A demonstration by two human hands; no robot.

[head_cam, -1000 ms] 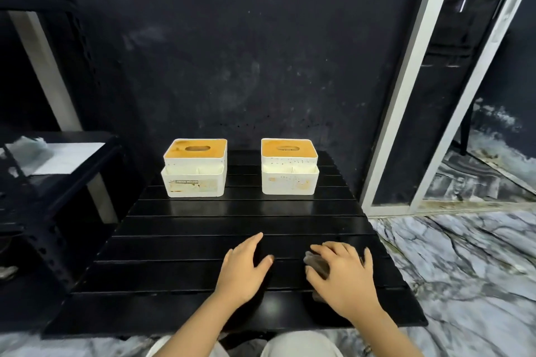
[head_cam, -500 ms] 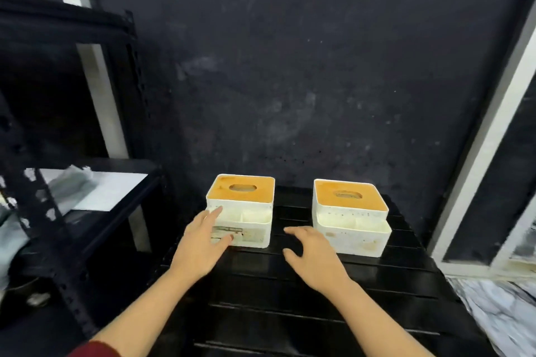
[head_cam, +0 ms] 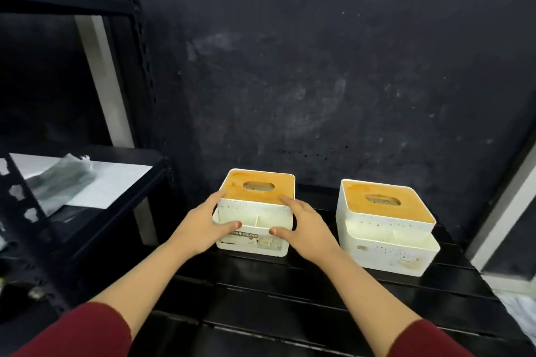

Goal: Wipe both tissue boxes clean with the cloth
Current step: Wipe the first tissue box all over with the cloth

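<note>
Hands frame the left tissue box point(head_cam: 255, 220) from both sides: the left hand point(head_cam: 200, 226) has its thumb on the front pocket wall and its fingers point(head_cam: 216, 197) reaching up the left side, and the right hand point(head_cam: 304, 229) mirrors it, thumb at the front and a finger on the edge of the orange lid. Both hands curl lightly round the box, holding it rather than squeezing. It sits toward the back edge of the black slatted desk point(head_cam: 261, 293), left of centre; the right tissue box point(head_cam: 385, 229) stands apart from it, nearer the back right corner.

No cloth shows in either hand or anywhere on the visible desk, so wiping cannot begin until it is fetched. That is the first risk: the box gets shifted and nothing gets cleaned.

The grip sits partly on the thin front pocket, which may flex if the box is lifted by it. The orange lid looks like a separate insert, though the view cannot confirm that; if so, tipping could let it drop out. Pulling the box across the slats could catch an edge. A wide swing to the right could knock the second box toward the corner.
</note>
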